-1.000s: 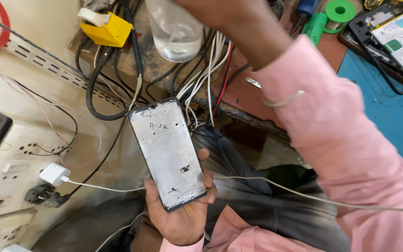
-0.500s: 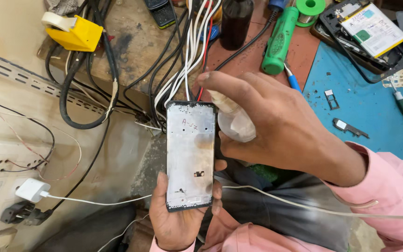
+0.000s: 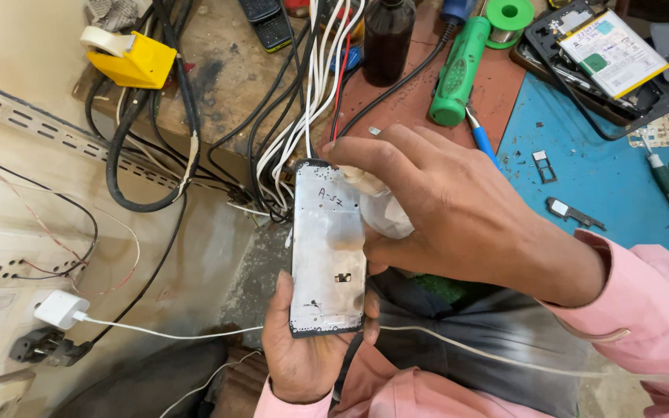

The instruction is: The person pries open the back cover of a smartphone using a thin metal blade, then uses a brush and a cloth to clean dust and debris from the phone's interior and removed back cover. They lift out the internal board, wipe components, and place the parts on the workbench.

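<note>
My left hand (image 3: 303,358) grips the lower end of a phone display panel (image 3: 328,255), held upright with its silvery, smudged back toward me and a handwritten mark near the top. My right hand (image 3: 458,209) is closed around a small clear plastic bottle (image 3: 385,215), tipped against the panel's upper right edge, with the fingertips touching the panel's top corner. Most of the bottle is hidden by my fingers. Both sleeves are pink.
On the bench beyond are a bundle of white, black and red wires (image 3: 311,85), a dark bottle (image 3: 387,35), a green-handled tool (image 3: 458,73), a yellow tape dispenser (image 3: 133,62), an opened phone with its battery (image 3: 602,54) and a screwdriver (image 3: 667,190) on the blue mat (image 3: 621,155). A white charger (image 3: 60,310) is plugged in at left.
My right hand came down from the back of the bench with the clear bottle and now rests at the top of the panel. The panel is held more upright.
</note>
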